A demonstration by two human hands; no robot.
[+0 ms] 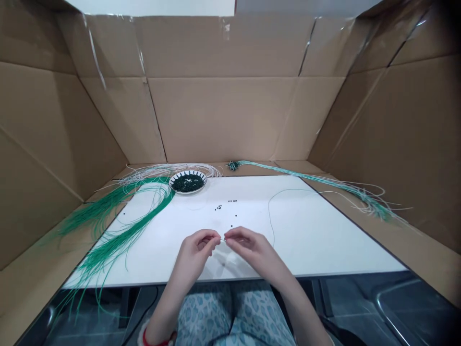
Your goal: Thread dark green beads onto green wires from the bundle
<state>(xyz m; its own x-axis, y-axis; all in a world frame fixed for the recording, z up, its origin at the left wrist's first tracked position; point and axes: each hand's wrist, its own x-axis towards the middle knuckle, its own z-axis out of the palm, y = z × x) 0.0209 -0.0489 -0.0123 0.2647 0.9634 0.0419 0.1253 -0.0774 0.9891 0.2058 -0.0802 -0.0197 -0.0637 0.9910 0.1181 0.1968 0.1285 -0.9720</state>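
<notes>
My left hand (197,250) and my right hand (248,247) meet over the near part of the white table (324,240), fingertips pinched together almost touching. Between them runs a thin pale cord (271,211) that loops away to the right behind my right hand. My left fingers are pinched on something too small to name. A few loose dark beads (230,207) lie just beyond my hands. A small patterned dish (188,181) full of dark green beads stands at the back left.
A bundle of green and white cords (122,216) fans over the table's left edge. Another bundle of strung cords (324,182) lies along the back right. Cardboard walls (223,115) enclose the table on three sides.
</notes>
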